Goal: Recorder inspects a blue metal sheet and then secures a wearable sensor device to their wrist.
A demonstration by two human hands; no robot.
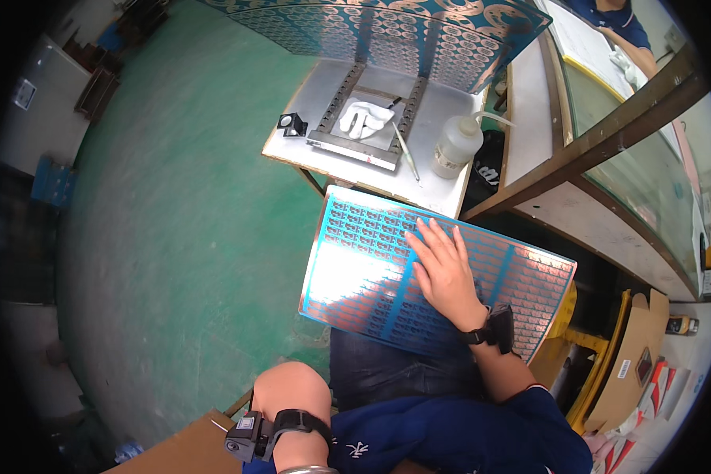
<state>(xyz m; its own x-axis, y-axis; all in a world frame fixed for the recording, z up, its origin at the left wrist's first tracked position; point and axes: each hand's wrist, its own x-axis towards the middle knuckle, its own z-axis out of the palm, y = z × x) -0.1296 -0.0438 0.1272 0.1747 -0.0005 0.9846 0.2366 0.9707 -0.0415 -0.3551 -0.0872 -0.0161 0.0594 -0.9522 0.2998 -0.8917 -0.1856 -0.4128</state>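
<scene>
A flat rectangular panel (355,280) lies across my lap, patterned in blue and copper with rows of small repeated shapes, like a printed circuit panel. Glare whitens its left part. My right hand (446,276) rests palm down on the upper middle of it, fingers stretched out and slightly spread. Of my left arm (292,387) only a bent, foreshortened part with a strapped-on small camera shows at the lower edge; the left hand itself is out of sight.
Ahead stands a small white table (292,150) with a metal rack (355,152), white gloves (363,118), a pen-like tool (407,150), a black loupe (292,125) and a squeeze bottle (458,146). Larger patterned panels (292,31) lean behind. A framed bench (592,142), with another person beyond, borders the right.
</scene>
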